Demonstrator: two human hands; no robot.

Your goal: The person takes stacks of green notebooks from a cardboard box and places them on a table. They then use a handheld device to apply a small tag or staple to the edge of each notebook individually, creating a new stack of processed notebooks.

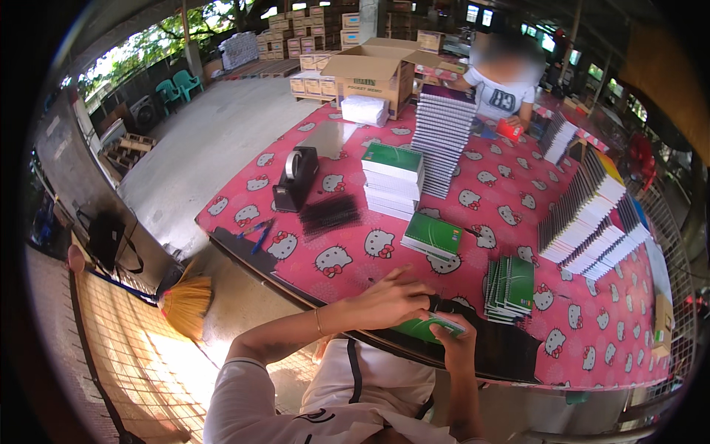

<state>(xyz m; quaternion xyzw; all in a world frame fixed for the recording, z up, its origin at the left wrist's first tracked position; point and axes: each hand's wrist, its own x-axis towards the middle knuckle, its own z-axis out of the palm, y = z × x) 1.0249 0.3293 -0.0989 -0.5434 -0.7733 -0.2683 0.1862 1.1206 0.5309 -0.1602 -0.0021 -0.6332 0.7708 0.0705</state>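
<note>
A green-covered notebook (420,328) is tilted at the near table edge. My right hand (457,339) grips its right end, thumb on top. Over the notebook's upper left edge comes my left hand (396,300), its fingers bent and one raised; whatever its fingertips may pinch is hidden. Just beyond lies a short stack of green notebooks (433,235). To the right sits a fanned pile of green spiral notebooks (510,288). A bunch of thin black binding coils (330,214) rests left of the stacks.
A black tape dispenser (296,177), pens (259,235) and a taller notebook stack (393,177) stand on the pink table cover. Behind rises a high spiral notebook tower (442,140). More stacks (592,214) fill the right side. Across the table a person (503,92) holds something red. An open carton (373,74) is at the back.
</note>
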